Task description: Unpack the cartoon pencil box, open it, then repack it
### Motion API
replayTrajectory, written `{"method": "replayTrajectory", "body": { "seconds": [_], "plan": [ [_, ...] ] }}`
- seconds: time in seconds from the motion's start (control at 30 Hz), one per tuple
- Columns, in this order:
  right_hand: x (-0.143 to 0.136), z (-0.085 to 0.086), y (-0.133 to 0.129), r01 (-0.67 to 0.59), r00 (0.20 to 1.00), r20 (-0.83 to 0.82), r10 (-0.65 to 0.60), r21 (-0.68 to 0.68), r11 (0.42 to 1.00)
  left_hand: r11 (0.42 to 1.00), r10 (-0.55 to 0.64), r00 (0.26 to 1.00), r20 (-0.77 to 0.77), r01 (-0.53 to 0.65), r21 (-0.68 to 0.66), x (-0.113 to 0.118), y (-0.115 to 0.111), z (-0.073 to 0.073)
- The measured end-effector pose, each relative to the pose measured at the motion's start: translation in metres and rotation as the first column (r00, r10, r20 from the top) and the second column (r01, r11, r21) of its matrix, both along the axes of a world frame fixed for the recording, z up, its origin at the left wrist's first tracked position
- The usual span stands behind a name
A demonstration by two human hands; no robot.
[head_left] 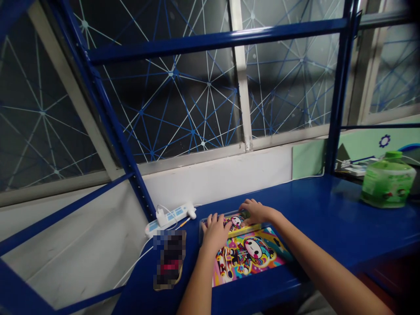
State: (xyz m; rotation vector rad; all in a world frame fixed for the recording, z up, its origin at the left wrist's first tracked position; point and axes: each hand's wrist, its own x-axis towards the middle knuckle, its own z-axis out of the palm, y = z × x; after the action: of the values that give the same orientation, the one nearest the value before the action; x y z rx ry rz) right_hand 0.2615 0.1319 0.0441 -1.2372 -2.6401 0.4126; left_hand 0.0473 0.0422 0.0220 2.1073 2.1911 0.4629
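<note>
A flat, clear-edged case (236, 222) with a colourful cartoon print and a yellow front edge lies on the blue table. My left hand (215, 232) rests over its left end, fingers spread and pointing away from me. On the right part of the case lies my right hand (257, 212), its fingers reaching over the far side and its thumb apart from them. Directly in front of the case is a larger flat piece with a similar cartoon figure (251, 256), partly under my left forearm. The undersides of both hands are hidden.
Left of my arm lies a phone-shaped item (169, 260), blurred out by pixels. Behind it sits a white power strip (172, 217) with cables. A green-capped plastic jug (389, 181) stands at the right. Blue metal posts and a crossbar (216, 38) frame the table (315, 218) before the windows.
</note>
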Motion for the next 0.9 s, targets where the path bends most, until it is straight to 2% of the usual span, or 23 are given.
{"method": "replayTrajectory", "body": {
  "seconds": [0.43,0.63,0.9],
  "plan": [
    [0.001,-0.009,0.004,-0.033,0.999,-0.017,0.033,-0.033,0.999,0.999,0.003,1.000,0.018,-0.002,-0.047,0.000,0.001,0.003],
    [-0.001,-0.013,0.005,-0.033,0.996,-0.082,0.036,0.029,0.999,0.998,0.006,1.000,0.015,-0.005,-0.056,0.000,0.000,0.004],
    [0.000,-0.013,-0.009,-0.003,0.986,-0.166,0.027,0.142,0.990,0.999,-0.003,1.000,0.019,0.003,-0.044,-0.001,0.000,0.004]
  ]
}}
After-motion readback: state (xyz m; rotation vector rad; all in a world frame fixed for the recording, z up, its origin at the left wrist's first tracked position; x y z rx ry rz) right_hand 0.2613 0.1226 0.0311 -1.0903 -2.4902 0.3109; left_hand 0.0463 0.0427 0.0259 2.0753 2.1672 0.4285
